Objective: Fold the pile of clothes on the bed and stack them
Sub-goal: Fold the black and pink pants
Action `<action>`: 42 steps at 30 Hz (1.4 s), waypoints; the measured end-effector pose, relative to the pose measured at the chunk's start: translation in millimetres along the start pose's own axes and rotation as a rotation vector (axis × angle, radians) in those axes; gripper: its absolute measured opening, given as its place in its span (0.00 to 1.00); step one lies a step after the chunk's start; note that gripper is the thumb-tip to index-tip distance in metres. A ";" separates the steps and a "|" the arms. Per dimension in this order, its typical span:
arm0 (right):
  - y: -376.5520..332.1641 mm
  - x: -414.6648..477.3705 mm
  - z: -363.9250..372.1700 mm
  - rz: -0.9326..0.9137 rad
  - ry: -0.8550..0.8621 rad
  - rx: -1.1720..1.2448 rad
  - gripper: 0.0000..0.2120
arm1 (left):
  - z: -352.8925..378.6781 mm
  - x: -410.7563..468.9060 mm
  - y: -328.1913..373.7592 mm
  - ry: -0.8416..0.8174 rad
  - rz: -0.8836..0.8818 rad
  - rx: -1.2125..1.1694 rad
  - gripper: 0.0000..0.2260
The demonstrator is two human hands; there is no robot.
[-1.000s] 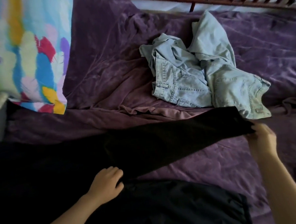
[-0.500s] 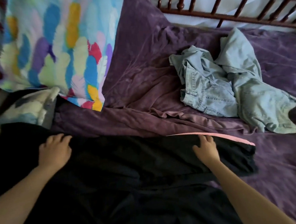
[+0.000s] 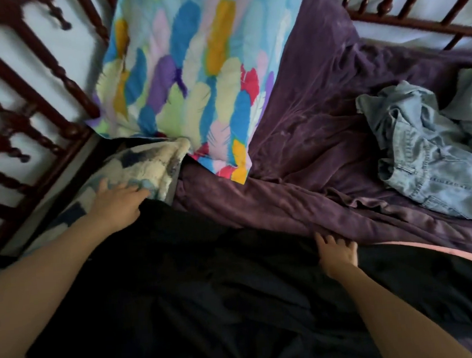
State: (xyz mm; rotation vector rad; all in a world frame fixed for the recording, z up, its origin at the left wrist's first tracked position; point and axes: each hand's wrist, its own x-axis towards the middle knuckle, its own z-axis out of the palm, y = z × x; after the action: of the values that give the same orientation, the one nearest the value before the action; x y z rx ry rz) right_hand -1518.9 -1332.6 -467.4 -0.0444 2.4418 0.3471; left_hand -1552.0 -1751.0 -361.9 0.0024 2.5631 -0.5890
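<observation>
A black garment with a pink stripe along its far right edge lies spread across the near part of the bed. My left hand rests at the garment's far left end, fingers reaching onto a cream and blue patterned cloth. My right hand lies flat on the garment's far edge with its fingers spread. A crumpled heap of light blue denim clothes sits at the right on the purple bedcover.
A pillow with a bright feather print leans against the dark wooden bed rail at the upper left. More spindled rail runs along the far side. Rumpled purple cover lies between the black garment and the denim.
My right hand let go of the garment's end and slid left along its far edge. My left hand moved up and left to the garment's far left end. The view swung left.
</observation>
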 end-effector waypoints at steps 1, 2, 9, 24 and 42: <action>6.4 -0.9 0.7 0.021 0.009 -0.040 0.23 | -2.4 -0.7 -7.1 0.064 0.015 -0.006 0.17; 13.4 -2.6 -0.3 0.031 0.024 -0.066 0.19 | -3.8 -0.7 -16.9 0.166 0.010 -0.078 0.15; 68.0 -39.0 -11.2 0.155 0.180 -0.090 0.15 | -2.9 -22.4 -51.0 0.580 0.038 -0.506 0.08; 68.6 -183.6 104.4 -0.007 0.285 0.080 0.13 | 68.1 -175.2 -30.1 0.847 0.325 -0.544 0.11; 39.8 -240.5 138.7 0.107 0.032 0.046 0.19 | 114.6 -260.5 118.1 0.445 0.294 -0.270 0.42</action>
State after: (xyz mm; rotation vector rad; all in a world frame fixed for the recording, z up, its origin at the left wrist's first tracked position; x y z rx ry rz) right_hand -1250.9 -1271.8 -411.5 0.1024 2.4881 0.3394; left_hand -1257.0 -1662.7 -374.9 0.4566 2.9705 -0.1351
